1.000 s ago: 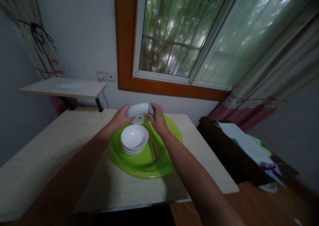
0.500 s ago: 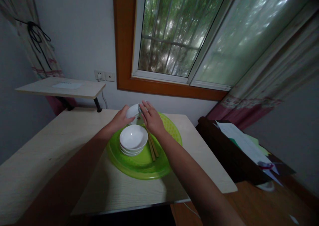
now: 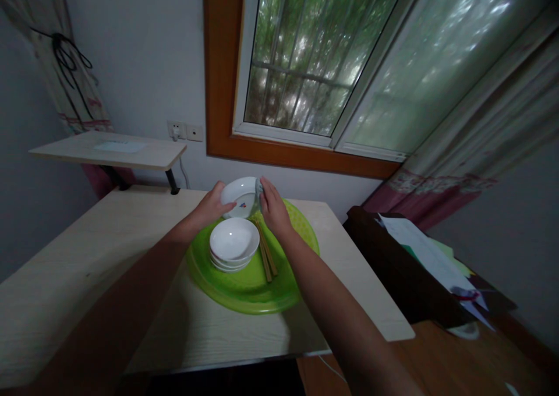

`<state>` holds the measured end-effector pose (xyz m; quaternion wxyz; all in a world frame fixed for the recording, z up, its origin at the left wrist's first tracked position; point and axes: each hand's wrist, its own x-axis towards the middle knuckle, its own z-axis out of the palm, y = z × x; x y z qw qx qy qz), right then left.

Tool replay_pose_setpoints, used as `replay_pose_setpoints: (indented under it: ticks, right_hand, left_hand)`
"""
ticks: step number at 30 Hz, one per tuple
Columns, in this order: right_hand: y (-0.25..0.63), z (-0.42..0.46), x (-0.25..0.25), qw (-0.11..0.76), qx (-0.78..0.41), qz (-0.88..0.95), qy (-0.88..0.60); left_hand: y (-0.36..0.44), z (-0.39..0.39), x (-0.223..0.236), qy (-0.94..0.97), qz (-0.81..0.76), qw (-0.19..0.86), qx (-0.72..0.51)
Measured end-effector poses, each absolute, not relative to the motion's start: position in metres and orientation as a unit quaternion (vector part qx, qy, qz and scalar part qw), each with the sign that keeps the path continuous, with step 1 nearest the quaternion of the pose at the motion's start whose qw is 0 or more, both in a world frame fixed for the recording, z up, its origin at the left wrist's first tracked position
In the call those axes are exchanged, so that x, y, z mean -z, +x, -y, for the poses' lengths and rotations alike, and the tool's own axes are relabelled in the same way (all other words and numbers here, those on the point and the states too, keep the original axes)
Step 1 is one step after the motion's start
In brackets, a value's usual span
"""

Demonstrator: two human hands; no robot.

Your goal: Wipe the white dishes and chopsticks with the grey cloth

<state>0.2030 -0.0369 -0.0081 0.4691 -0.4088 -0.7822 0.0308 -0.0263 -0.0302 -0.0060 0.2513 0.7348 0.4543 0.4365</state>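
Note:
A white bowl with a small coloured mark inside is held tilted above the far side of a round green tray. My left hand grips the bowl's left rim. My right hand presses a grey cloth against the bowl's right rim, fingers together. A stack of white bowls sits on the tray just below the hands. Wooden chopsticks lie on the tray to the right of the stack.
The tray rests on a pale wooden table under a window. A raised shelf stands at the table's back left. To the right, a dark cabinet carries papers. A curtain hangs by the window.
The bowl has been turned in my hands, from nearly edge-on half a second ago to showing its inside. My right hand with the cloth has shifted along the rim.

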Motion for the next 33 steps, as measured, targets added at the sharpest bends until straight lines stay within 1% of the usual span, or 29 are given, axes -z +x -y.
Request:
replay_pose_setpoints:
  ticks: [5, 8, 10, 13, 18, 24, 28, 33]
  right_hand:
    - [0.215, 0.025, 0.024, 0.510, -0.125, 0.718, -0.456]
    - [0.212, 0.025, 0.029, 0.522, -0.177, 0.703, -0.450]
    - [0.210, 0.024, 0.032, 0.528, -0.187, 0.702, -0.440]
    - [0.209, 0.022, 0.036, 0.538, -0.173, 0.699, -0.438]
    - [0.212, 0.022, 0.031, 0.544, -0.108, 0.703, -0.446]
    - [0.215, 0.035, 0.014, 0.479, -0.014, 0.774, -0.413]
    - [0.215, 0.038, 0.009, 0.465, 0.009, 0.786, -0.407]
    - [0.214, 0.042, 0.006, 0.428, 0.018, 0.807, -0.406]
  left_hand:
    - [-0.030, 0.025, 0.010, 0.712, -0.449, 0.268, -0.469]
    - [-0.031, 0.024, 0.010, 0.687, -0.443, 0.289, -0.498]
    - [-0.030, 0.025, 0.008, 0.674, -0.437, 0.309, -0.509]
    - [-0.029, 0.028, 0.004, 0.669, -0.438, 0.324, -0.505]
    - [-0.027, 0.029, 0.002, 0.675, -0.460, 0.292, -0.497]
    - [-0.024, 0.036, -0.001, 0.729, -0.472, 0.225, -0.441]
    - [-0.022, 0.041, -0.004, 0.743, -0.468, 0.202, -0.433]
    - [-0.020, 0.042, -0.004, 0.754, -0.478, 0.198, -0.405]
